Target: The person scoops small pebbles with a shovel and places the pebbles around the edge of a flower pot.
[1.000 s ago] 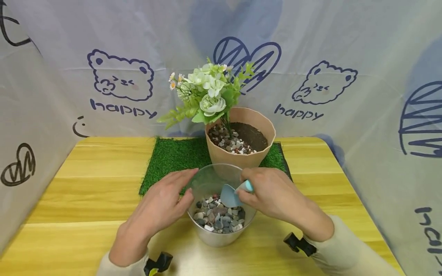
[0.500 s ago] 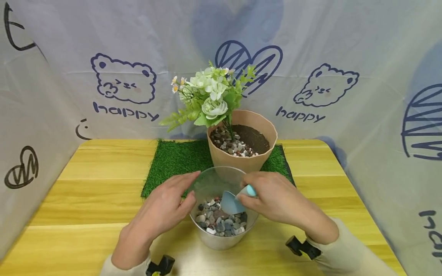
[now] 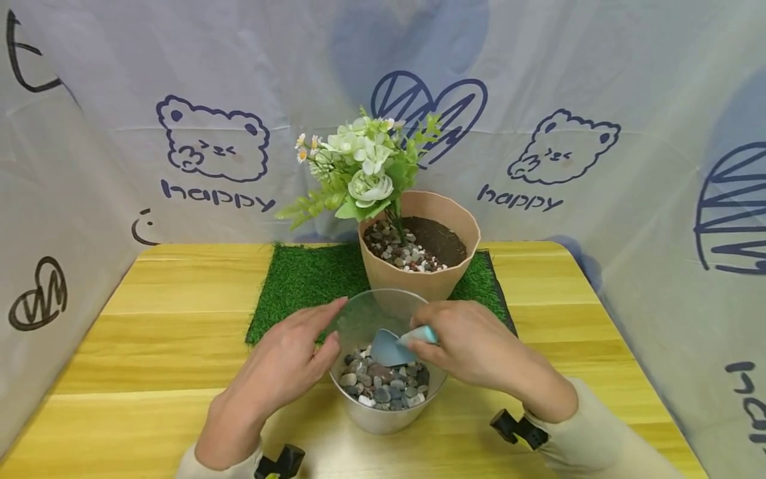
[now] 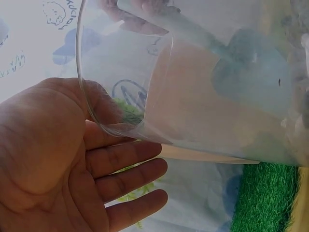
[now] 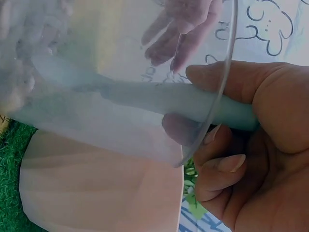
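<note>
The scoop (image 3: 389, 349) is inside the clear bucket (image 3: 383, 421), its blade at the stones (image 3: 383, 387). The right hand (image 3: 469, 339) grips its handle at the bucket's right rim; the left hand (image 3: 287, 356), fingers straight, touches the left rim. Behind the bucket, a pot (image 3: 413, 281) with flowers (image 3: 370, 163) stands on a grass mat (image 3: 305, 279).

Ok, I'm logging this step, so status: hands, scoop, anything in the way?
Right hand grips blue scoop at the pebbles inside clear bucket. Left hand at bucket's rim. Nothing visible blocking the scoop.
</note>
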Demonstrator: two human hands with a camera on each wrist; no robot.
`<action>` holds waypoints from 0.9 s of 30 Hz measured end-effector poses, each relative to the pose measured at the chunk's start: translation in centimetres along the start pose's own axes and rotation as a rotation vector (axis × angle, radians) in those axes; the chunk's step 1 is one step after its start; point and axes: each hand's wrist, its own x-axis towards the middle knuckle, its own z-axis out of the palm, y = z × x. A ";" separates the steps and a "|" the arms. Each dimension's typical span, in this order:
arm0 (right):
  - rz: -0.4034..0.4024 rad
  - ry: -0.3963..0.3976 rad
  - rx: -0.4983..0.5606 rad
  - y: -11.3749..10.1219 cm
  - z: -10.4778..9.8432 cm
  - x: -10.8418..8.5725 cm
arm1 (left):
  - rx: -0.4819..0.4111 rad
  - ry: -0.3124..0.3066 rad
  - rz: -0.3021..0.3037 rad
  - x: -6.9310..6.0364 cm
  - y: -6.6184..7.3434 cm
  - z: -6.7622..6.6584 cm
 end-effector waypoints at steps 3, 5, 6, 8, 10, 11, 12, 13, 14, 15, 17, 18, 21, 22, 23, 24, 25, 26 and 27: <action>-0.051 -0.023 -0.036 -0.5 -0.2 0.2 | 0.003 0.005 -0.005 0.0 0.0 0.0; -0.076 -0.027 -0.060 -0.8 -0.2 0.3 | 0.001 0.005 -0.008 0.0 -0.1 -0.1; -0.079 -0.027 -0.066 -1.0 -0.1 0.4 | -0.002 0.002 -0.011 0.0 -0.1 -0.1; -0.064 -0.013 -0.079 -1.2 0.1 0.6 | -0.010 -0.004 -0.014 0.0 -0.1 -0.2; -0.038 0.014 -0.093 -1.2 0.5 0.8 | -0.016 -0.014 -0.017 0.0 0.0 -0.2; -0.022 0.025 -0.098 -1.2 0.6 0.9 | -0.019 -0.019 -0.019 0.0 0.0 -0.3; -0.013 0.038 -0.104 -1.2 0.8 1.0 | -0.018 -0.022 -0.022 0.0 0.0 -0.3; -0.006 0.052 -0.111 -1.1 1.0 1.0 | -0.017 -0.024 -0.023 0.0 0.0 -0.3; -0.001 0.063 -0.115 -1.1 1.2 1.1 | -0.016 -0.026 -0.024 -0.1 0.0 -0.3; 0.001 0.071 -0.114 -1.0 1.3 1.1 | -0.014 -0.026 -0.025 0.0 0.0 -0.3; 0.005 0.079 -0.093 -0.9 1.4 1.1 | -0.016 -0.026 -0.023 0.1 0.0 -0.3; 0.006 0.077 -0.075 -0.8 1.4 1.1 | -0.015 -0.024 -0.022 0.1 0.0 -0.3; 0.015 0.052 -0.019 -0.7 1.1 0.9 | -0.017 -0.019 -0.018 0.1 -0.1 -0.3; 0.020 0.042 0.000 -0.7 0.9 0.9 | -0.020 -0.020 -0.020 0.1 -0.1 -0.2; 0.029 0.032 0.016 -0.7 0.8 0.8 | -0.024 -0.021 -0.023 0.1 -0.1 -0.2; 0.033 0.024 0.029 -0.6 0.7 0.8 | -0.026 -0.022 -0.025 0.0 -0.1 -0.2; 0.040 0.020 0.036 -0.6 0.6 0.7 | -0.031 -0.024 -0.028 0.0 -0.1 -0.1; 0.047 0.016 0.045 -0.5 0.5 0.7 | -0.037 -0.027 -0.031 0.0 0.0 -0.1; 0.057 0.011 0.052 -0.5 0.5 0.7 | -0.043 -0.031 -0.036 0.0 0.0 0.0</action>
